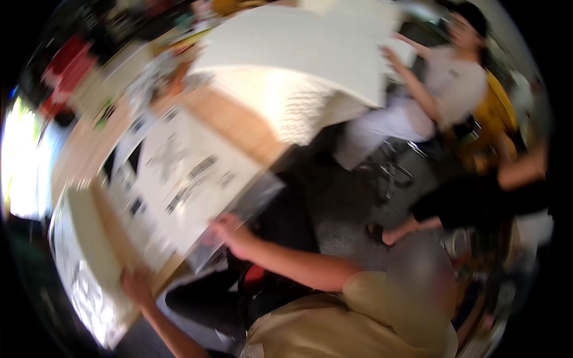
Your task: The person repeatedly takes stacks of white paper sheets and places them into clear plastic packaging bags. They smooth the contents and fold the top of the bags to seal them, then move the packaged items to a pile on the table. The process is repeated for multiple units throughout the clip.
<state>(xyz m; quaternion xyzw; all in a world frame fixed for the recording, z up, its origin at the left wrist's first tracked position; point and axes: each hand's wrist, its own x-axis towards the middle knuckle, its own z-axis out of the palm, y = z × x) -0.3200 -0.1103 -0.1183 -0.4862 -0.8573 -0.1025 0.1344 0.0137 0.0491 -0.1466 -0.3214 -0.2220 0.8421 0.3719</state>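
Observation:
A white printed stack or packet (pixel 185 173) with dark markings lies at an angle on the table, clear plastic film (pixel 262 194) showing along its near right edge. My right hand (pixel 233 234) is closed at that near corner, pinching the plastic. Lower left, my left hand (pixel 137 287) has its fingers curled at the table's near edge, beside a thick pile of white sheets (pixel 86 238) with shiny wrapping (pixel 89 298). Motion blur hides whether those fingers hold anything. More printed sheets (pixel 134 209) with black patches lie between the pile and the packet.
Large white sheets (pixel 292 45) spread over the far side of the wooden table (pixel 233 122). Across from me sits a person (pixel 453 83) with a white sheet in hand. Another person's leg (pixel 412 227) reaches in from the right. Crumpled plastic (pixel 149 77) and red items (pixel 68 68) lie far left.

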